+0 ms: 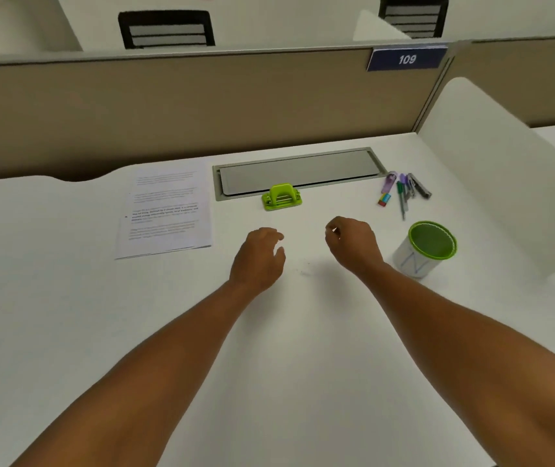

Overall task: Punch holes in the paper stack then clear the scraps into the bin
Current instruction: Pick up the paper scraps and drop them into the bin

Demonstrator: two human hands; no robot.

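A stack of printed paper (pixel 165 212) lies flat on the white desk, left of centre. A small green hole punch (pixel 281 197) stands behind my hands, by the desk's cable hatch. A few tiny paper scraps (pixel 304 268) lie on the desk between my wrists. The bin (pixel 428 248), a small white cup with a green rim, stands upright to the right. My left hand (pixel 259 259) hovers over the desk with fingers loosely curled and holds nothing. My right hand (pixel 350 243) has its fingertips pinched together; I cannot tell if a scrap is between them.
A grey cable hatch (pixel 298 172) is set into the desk at the back. Pens, an eraser and a stapler (pixel 404 190) lie at the back right. A beige partition (pixel 202 112) closes the back, a white divider (pixel 491 170) the right.
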